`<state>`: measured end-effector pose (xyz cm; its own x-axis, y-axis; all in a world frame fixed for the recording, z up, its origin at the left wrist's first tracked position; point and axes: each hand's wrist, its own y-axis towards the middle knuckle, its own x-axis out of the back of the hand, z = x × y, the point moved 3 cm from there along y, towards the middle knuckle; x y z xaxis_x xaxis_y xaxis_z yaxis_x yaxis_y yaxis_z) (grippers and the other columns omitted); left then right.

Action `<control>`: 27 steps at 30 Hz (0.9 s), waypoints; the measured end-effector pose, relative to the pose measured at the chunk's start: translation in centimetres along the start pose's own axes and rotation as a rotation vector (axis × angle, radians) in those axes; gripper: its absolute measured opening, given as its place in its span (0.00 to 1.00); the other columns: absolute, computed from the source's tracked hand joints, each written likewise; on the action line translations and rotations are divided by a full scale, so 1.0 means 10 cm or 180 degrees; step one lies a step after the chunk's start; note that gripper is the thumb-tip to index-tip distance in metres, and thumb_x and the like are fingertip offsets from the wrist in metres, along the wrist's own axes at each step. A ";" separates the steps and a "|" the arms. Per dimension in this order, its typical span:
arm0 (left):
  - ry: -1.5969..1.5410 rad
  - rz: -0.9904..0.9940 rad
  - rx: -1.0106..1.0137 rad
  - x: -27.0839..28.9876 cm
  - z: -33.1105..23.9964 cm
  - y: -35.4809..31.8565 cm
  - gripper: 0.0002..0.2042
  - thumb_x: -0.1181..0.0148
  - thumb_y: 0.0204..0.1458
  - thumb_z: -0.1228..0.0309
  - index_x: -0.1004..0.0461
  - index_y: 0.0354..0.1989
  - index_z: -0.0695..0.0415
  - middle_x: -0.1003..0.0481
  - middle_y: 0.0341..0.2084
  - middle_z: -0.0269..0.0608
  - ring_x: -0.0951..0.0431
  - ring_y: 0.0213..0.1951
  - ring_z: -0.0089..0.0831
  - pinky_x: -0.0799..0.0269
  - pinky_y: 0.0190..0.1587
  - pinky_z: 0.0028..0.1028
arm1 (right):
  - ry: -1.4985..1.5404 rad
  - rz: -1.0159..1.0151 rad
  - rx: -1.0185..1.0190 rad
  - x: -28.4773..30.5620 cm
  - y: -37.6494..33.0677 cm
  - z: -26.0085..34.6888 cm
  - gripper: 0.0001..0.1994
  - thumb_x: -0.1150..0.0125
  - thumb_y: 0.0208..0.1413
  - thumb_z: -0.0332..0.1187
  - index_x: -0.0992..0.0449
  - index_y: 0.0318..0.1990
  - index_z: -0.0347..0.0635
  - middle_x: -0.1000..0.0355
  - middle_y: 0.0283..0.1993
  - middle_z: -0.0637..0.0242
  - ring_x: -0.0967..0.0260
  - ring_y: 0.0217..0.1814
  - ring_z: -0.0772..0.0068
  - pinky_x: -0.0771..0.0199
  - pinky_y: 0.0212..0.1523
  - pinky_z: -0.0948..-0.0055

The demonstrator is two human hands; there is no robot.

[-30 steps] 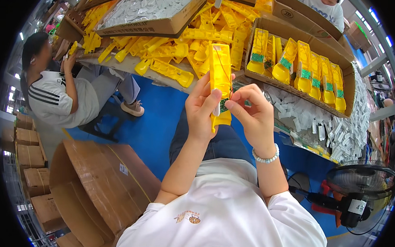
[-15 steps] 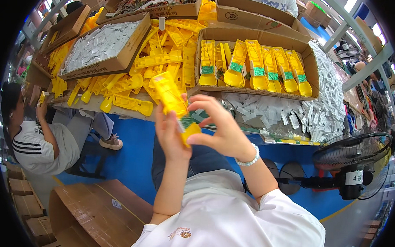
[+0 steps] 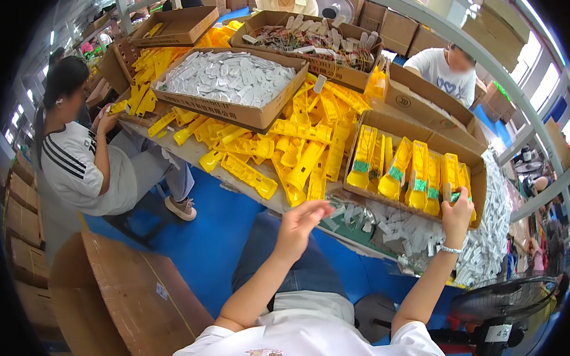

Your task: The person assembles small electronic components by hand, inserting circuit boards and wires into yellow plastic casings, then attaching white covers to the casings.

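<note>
My right hand point(image 3: 459, 220) is at the right end of a cardboard box point(image 3: 418, 216), its fingers closed on the lower end of a yellow plastic shell point(image 3: 449, 172) with a green circuit board. Several similar yellow shells point(image 3: 418, 173) with green boards stand side by side in that box, thin dark wires over them. My left hand point(image 3: 297, 231) is raised in front of the table edge, fingers stretched out and nothing in it. Just beyond it lies a heap of loose yellow shells point(image 3: 306, 164).
A carton of white plastic pieces point(image 3: 231, 79) rests on the yellow heap; behind is a carton of wired parts point(image 3: 311, 42). More white pieces point(image 3: 488, 233) lie around the shell box. A fan point(image 3: 503, 308) stands at right, a large carton point(image 3: 132, 296) at lower left. A co-worker point(image 3: 89, 153) sits at left.
The yellow shell that both hands held before my body is no longer in my left hand. My right hand has moved right to the box; my left has opened. The view has turned.
</note>
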<state>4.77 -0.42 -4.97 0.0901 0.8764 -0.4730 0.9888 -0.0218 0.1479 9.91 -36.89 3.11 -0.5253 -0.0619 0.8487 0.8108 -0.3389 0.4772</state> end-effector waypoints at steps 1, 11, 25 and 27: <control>0.0068 -0.0162 0.0043 0.14 0.05 -0.02 0.12 0.47 0.57 0.73 0.25 0.45 0.67 0.21 0.38 0.47 0.22 0.44 0.32 0.31 0.52 0.29 | -0.0063 0.0130 0.0257 0.00 0.06 -0.01 0.20 0.37 0.47 0.29 0.30 0.48 0.33 0.30 0.51 0.50 0.36 0.56 0.47 0.36 0.57 0.56; 0.0375 -0.1105 0.0776 1.16 0.58 -0.82 0.09 0.46 0.58 0.75 0.24 0.42 0.65 0.22 0.36 0.46 0.22 0.40 0.29 0.29 0.47 0.27 | 0.1819 -0.0513 0.2388 0.18 1.41 2.67 0.07 0.43 0.51 0.28 0.23 0.37 0.37 0.25 0.34 0.53 0.26 0.37 0.51 0.28 0.40 0.63; 0.0049 -0.2503 0.0432 1.63 0.35 -1.24 0.08 0.48 0.55 0.79 0.23 0.39 0.66 0.22 0.32 0.46 0.22 0.36 0.32 0.27 0.44 0.29 | 0.0454 0.0602 0.2093 -1.41 2.34 5.31 0.15 0.47 0.56 0.36 0.30 0.49 0.42 0.28 0.53 0.51 0.30 0.55 0.48 0.27 0.52 0.54; 0.0089 -0.2506 0.0282 1.70 0.29 -1.22 0.08 0.48 0.55 0.79 0.23 0.39 0.66 0.22 0.32 0.46 0.22 0.36 0.32 0.27 0.44 0.29 | 0.0644 0.0798 0.1778 -1.42 2.34 5.35 0.16 0.47 0.55 0.34 0.28 0.50 0.39 0.29 0.54 0.52 0.32 0.58 0.50 0.29 0.55 0.54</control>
<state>-5.40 13.35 -17.39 -0.6416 0.6618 -0.3877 0.7664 0.5725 -0.2913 50.14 6.31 14.48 -0.2964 -0.2701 0.9161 0.8989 0.2453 0.3631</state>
